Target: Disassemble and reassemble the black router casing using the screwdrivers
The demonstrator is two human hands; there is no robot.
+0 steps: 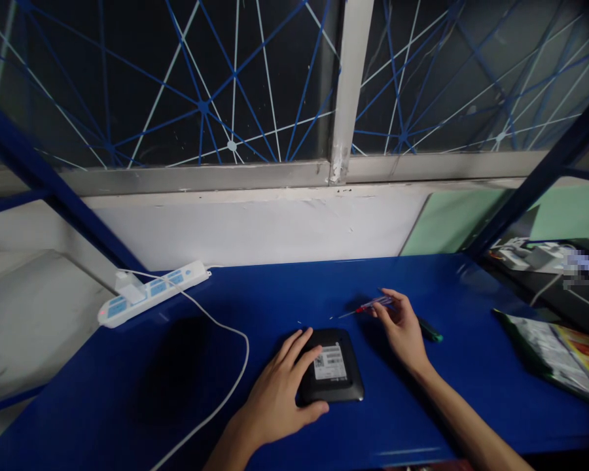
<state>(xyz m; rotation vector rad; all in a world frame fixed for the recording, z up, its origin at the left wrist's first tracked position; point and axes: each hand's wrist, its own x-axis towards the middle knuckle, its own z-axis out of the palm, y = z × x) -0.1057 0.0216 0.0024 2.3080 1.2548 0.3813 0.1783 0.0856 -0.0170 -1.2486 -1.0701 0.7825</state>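
Where your right fingers (396, 302) close: one red-collared screwdriver (360, 309).
Where your left fingers (308, 362) lie splayed: one flat black box (352, 369), round-cornered, white-labelled, on your bench (397, 418).
Bench farther out: one power strip (194, 273), one green-ended tool (430, 332).

Black device's (356, 387) white label (330, 362): print too small to read.

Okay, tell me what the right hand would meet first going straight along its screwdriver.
Probably the small white speck just beyond the screwdriver's tip, then the left hand on the black device. The height of the right hand is unclear, so it might pass above them.
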